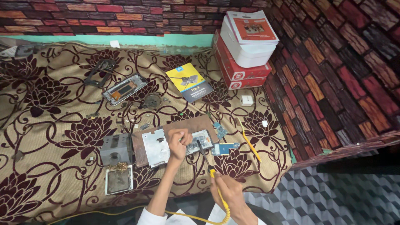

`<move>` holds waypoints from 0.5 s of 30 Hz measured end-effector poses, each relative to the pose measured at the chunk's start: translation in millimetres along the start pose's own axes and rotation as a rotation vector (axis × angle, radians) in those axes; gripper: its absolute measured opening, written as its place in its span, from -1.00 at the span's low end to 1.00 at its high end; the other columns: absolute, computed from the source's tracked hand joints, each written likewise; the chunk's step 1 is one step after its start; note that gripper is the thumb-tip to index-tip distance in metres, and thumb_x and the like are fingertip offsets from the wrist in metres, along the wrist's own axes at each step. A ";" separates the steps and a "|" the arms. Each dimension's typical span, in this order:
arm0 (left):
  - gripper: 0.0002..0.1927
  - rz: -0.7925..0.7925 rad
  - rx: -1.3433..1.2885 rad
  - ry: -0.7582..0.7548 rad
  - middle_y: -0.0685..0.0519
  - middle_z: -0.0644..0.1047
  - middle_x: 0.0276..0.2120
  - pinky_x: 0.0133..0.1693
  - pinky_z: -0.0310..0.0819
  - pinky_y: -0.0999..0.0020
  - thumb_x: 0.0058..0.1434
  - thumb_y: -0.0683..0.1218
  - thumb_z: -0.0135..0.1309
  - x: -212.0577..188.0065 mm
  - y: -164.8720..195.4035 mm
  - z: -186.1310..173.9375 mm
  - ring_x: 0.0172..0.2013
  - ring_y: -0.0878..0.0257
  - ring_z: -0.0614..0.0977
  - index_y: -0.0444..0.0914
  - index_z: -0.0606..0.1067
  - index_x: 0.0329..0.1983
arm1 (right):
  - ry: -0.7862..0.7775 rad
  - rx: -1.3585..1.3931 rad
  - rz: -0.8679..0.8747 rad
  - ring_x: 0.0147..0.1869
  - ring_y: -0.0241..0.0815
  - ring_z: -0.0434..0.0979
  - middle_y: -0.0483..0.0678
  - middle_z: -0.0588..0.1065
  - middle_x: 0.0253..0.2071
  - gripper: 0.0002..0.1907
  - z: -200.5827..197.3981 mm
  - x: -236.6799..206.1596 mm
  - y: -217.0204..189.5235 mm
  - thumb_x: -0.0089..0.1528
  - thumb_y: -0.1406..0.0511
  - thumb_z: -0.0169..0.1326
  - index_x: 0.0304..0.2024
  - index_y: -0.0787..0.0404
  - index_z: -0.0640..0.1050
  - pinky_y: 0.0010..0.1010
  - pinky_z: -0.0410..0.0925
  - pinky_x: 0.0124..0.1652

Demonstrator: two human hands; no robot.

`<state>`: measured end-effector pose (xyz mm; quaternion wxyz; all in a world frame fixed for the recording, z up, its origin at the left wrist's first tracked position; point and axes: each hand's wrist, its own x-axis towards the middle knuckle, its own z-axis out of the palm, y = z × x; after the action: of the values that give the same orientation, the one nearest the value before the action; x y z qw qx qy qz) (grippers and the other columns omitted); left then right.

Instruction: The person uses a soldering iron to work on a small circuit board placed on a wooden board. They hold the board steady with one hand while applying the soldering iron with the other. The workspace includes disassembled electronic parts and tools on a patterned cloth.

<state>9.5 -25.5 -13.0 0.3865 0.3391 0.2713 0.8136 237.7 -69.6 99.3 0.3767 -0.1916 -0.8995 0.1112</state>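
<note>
Soldering step in hand, we judge: our right hand (pixel 231 192) has its fingers closed around the yellow-handled soldering iron (pixel 207 160), tip down on the small circuit board (pixel 200 141) lying on the brown work board (pixel 189 125) atop the floral-cloth table (pixel 50 104). Our left hand (pixel 178 141) is curled with its fingers pinched at the board's left edge, beside the grey metal phone frame (pixel 156 146); whether it grips something thin, we cannot tell. Next move likely needs a steady tip and the board pinned flat.

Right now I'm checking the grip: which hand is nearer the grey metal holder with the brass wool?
Left. The left hand rests just right of the grey metal holder; the right hand holds the soldering iron farther right.
</note>
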 end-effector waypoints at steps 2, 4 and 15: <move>-0.62 0.009 -0.013 0.006 0.14 0.00 -0.73 -0.54 -0.05 0.29 0.22 -0.08 -0.25 -0.1 1.3 1.0 -0.70 0.32 0.06 -0.23 0.07 -0.71 | -0.017 0.008 0.016 -0.56 -0.10 0.46 0.00 0.42 -0.55 -0.72 0.2 -0.6 -0.2 0.09 0.50 0.22 -0.14 0.43 0.52 -0.28 0.28 -0.57; -0.63 0.025 -0.002 0.005 0.14 0.00 -0.73 -0.53 -0.04 0.29 0.21 -0.08 -0.25 -0.2 2.9 2.2 -0.70 0.32 0.06 -0.23 0.06 -0.71 | -0.052 0.028 0.044 -0.57 -0.10 0.45 0.00 0.41 -0.57 -0.70 -1.2 -0.8 -0.6 0.09 0.50 0.24 -0.13 0.42 0.53 -0.27 0.27 -0.58; -0.62 -0.002 0.010 0.015 0.14 0.01 -0.72 -0.52 -0.02 0.29 0.21 -0.08 -0.25 1.2 5.7 4.1 -0.69 0.30 0.09 -0.23 0.05 -0.71 | -0.128 -0.002 -0.013 -0.53 -0.04 0.47 0.03 0.41 -0.50 -0.63 0.0 3.5 -2.8 0.09 0.47 0.26 -0.07 0.45 0.49 -0.25 0.31 -0.53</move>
<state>9.5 -27.0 -6.0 0.3834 0.3347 0.2788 0.8144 234.6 -70.6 102.5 0.3189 -0.1786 -0.9231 0.1196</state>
